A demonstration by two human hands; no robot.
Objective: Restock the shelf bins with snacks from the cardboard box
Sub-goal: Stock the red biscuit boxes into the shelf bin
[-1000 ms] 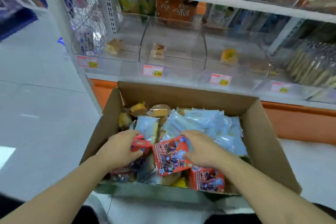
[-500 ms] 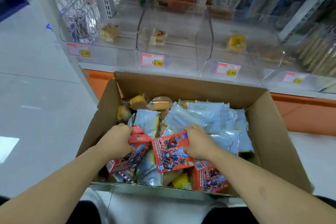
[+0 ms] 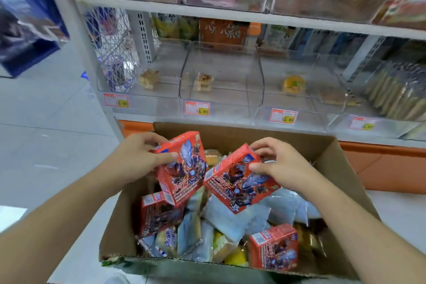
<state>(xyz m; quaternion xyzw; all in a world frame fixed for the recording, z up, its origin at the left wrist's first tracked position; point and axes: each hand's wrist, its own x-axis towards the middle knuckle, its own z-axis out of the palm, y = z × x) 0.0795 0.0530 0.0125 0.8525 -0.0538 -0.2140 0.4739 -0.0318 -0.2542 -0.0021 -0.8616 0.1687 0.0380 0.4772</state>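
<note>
Red snack boxes are pinched one in each hand, left hand (image 3: 136,159) and right hand (image 3: 280,163), above the cardboard box (image 3: 341,182), so carry them level and set them gently into one clear shelf bin (image 3: 221,99).

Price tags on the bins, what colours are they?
White price tags with red tops and yellow patches, head view.

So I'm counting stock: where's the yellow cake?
In the head view, the yellow cake sits alone in a clear bin, right of centre, above the 12.80 tag.
</note>
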